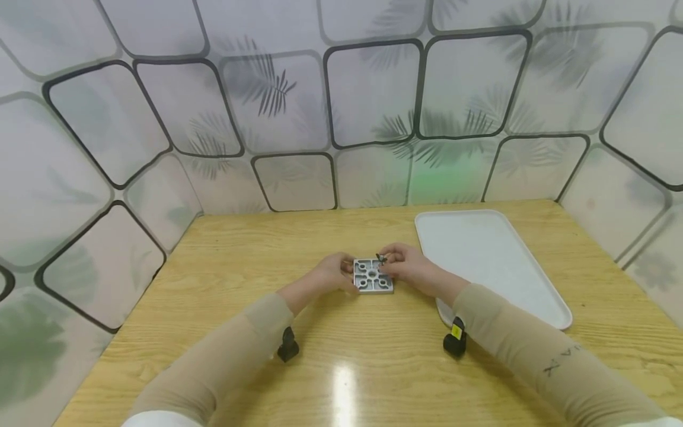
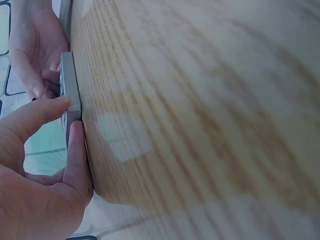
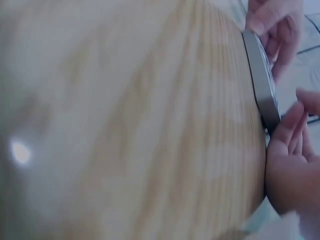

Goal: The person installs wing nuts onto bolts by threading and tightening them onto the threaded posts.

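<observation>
A square silver metal plate (image 1: 373,286) with a ribbed top and several round bosses lies flat on the wooden table. The left hand (image 1: 335,273) grips its left edge; in the left wrist view the thumb and fingers of that hand (image 2: 45,175) press on the plate's edge (image 2: 71,80). At the plate's upper right corner, the right hand (image 1: 413,268) pinches a small dark metallic piece (image 1: 381,258). In the right wrist view the right hand (image 3: 295,155) is beside the near end of the plate (image 3: 261,75), its fingertips close together.
A white tray (image 1: 480,255) lies on the table (image 1: 256,237) to the right, with the right forearm over its lower left edge. A patterned curtain (image 1: 373,95) stands behind and at both sides. Black wrist devices hang under both sleeves.
</observation>
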Action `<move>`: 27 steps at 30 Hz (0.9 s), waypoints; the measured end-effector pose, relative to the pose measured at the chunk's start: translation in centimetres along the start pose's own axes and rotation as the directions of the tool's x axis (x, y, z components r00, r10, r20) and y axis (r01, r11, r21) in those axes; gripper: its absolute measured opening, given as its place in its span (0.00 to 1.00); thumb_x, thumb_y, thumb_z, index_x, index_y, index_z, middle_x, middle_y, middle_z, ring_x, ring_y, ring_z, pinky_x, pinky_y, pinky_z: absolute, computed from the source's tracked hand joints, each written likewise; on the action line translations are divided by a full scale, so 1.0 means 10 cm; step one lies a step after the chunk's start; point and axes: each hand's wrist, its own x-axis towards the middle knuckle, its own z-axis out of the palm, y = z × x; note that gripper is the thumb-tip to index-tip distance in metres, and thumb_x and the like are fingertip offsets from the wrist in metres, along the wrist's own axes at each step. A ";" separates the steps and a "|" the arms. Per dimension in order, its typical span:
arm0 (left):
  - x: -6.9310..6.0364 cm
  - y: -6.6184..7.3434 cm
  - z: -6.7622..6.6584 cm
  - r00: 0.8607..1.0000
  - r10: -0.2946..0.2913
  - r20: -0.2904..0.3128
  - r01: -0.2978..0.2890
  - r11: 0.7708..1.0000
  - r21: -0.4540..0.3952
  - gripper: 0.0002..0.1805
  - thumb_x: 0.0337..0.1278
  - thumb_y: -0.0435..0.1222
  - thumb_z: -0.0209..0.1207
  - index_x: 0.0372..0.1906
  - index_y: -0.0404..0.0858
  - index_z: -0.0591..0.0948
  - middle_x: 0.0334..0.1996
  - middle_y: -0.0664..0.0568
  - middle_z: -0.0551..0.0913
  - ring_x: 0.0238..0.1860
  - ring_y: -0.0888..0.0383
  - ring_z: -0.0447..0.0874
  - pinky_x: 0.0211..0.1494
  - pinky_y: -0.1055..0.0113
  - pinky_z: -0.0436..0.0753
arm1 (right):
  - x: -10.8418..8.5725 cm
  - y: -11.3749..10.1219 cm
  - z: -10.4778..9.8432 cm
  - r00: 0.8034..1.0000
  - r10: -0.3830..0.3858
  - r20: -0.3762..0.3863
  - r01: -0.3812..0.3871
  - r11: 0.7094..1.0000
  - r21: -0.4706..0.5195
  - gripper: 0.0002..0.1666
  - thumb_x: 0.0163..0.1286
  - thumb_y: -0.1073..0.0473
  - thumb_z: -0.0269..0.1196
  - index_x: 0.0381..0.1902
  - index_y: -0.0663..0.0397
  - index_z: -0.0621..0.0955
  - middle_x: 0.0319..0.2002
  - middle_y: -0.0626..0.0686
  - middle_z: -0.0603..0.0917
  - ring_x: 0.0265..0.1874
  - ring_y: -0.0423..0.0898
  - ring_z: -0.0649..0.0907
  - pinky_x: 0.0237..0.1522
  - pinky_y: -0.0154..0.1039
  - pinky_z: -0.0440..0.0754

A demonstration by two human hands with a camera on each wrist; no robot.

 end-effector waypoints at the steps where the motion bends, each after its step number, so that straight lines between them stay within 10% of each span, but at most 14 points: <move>1: 0.00 0.00 0.00 1.000 0.000 -0.001 0.000 1.000 -0.001 0.45 0.47 0.22 0.75 0.74 0.28 0.70 0.61 0.38 0.81 0.55 0.48 0.86 0.61 0.63 0.86 | 0.00 0.00 -0.02 1.000 -0.006 0.020 0.006 1.000 -0.011 0.30 0.74 0.68 0.63 0.71 0.66 0.69 0.38 0.49 0.79 0.39 0.40 0.78 0.43 0.29 0.82; 11: 0.01 0.02 0.01 1.000 -0.016 -0.006 0.016 1.000 0.000 0.45 0.48 0.22 0.76 0.74 0.28 0.70 0.61 0.38 0.81 0.55 0.48 0.87 0.60 0.63 0.86 | 0.01 -0.01 -0.09 0.995 0.006 0.095 -0.030 0.968 0.251 0.28 0.77 0.70 0.47 0.73 0.71 0.67 0.40 0.49 0.75 0.39 0.41 0.75 0.44 0.31 0.80; 27: -0.01 0.02 0.00 1.000 -0.011 -0.008 0.011 1.000 -0.006 0.44 0.48 0.22 0.76 0.74 0.29 0.71 0.58 0.40 0.82 0.52 0.50 0.86 0.58 0.65 0.86 | 0.01 0.01 -0.05 0.996 -0.031 0.082 0.015 0.982 0.189 0.27 0.82 0.68 0.47 0.74 0.77 0.68 0.45 0.45 0.80 0.36 0.35 0.77 0.42 0.27 0.81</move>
